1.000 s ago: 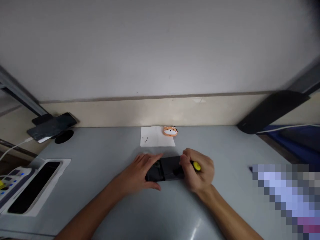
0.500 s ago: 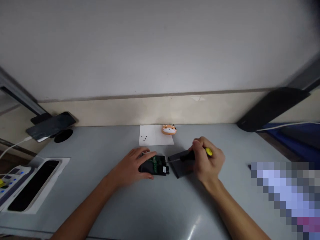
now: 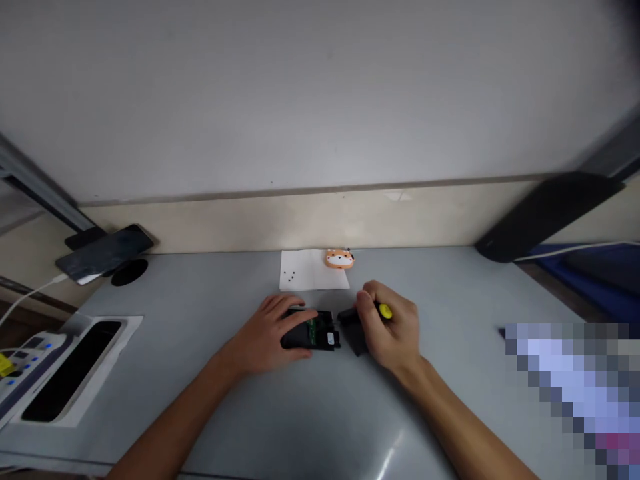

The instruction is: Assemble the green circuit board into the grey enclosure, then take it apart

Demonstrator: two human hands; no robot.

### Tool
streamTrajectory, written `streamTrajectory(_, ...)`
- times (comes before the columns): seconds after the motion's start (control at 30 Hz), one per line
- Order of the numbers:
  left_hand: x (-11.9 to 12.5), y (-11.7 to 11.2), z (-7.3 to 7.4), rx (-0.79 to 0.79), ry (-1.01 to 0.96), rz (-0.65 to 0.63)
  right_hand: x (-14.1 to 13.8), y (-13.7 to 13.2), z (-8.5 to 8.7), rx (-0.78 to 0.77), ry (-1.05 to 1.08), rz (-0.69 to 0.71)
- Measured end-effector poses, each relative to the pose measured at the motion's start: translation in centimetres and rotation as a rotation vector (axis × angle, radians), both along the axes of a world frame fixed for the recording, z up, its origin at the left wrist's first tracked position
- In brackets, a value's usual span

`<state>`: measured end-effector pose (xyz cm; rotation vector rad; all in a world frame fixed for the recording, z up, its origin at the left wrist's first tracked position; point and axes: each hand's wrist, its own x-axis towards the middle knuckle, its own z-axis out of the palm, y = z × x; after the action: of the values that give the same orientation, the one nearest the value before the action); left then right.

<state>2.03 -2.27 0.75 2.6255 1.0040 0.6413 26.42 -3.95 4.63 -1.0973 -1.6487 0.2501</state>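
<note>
My left hand (image 3: 263,337) grips a small opened black electronic device (image 3: 321,339) lying on the grey table, thumb along the near edge and fingers over the far one. A green circuit board (image 3: 313,330) shows inside it. In my right hand (image 3: 395,333), fingers wrap a black screwdriver with a yellow handle end (image 3: 385,311). Its shaft points left at the device's right end; whether the tip touches is too small to tell. Beneath the right hand lies a flat dark panel (image 3: 355,340), partly hidden.
Several tiny dark screws (image 3: 290,276) lie on white paper (image 3: 313,280), beside an orange animal-faced case (image 3: 340,259). A phone (image 3: 105,253) and a dark slab on white paper (image 3: 73,370) are at left, near a power strip (image 3: 35,363). A black object (image 3: 540,217) leans at right.
My right hand has moved left with the screwdriver, bringing it up to the device's right end and covering more of the dark panel. My left hand keeps its grip on the device.
</note>
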Motion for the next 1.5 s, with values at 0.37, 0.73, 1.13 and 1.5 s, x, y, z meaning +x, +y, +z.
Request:
streamTrajectory(0.37, 0.8, -0.7, 0.1, 0.018, 0.002, -0.045, 0.3, 0.4, -0.5, 0.027, -0.016, -0.001)
streamTrajectory(0.73, 0.8, -0.7, 0.5, 0.052, -0.060, -0.003, -0.1, 0.0, -0.2, -0.078, 0.175, -0.005)
streamTrajectory(1.13, 0.2, -0.7, 1.0, 0.188, -0.285, -0.023, -2.1, -0.5, -0.7, -0.164, 0.047, 0.197)
streamTrajectory(1.5, 0.7, -0.9, 1.1, 0.169, -0.148, 0.014, -0.7, 0.5, -0.6, -0.249, 0.293, 0.000)
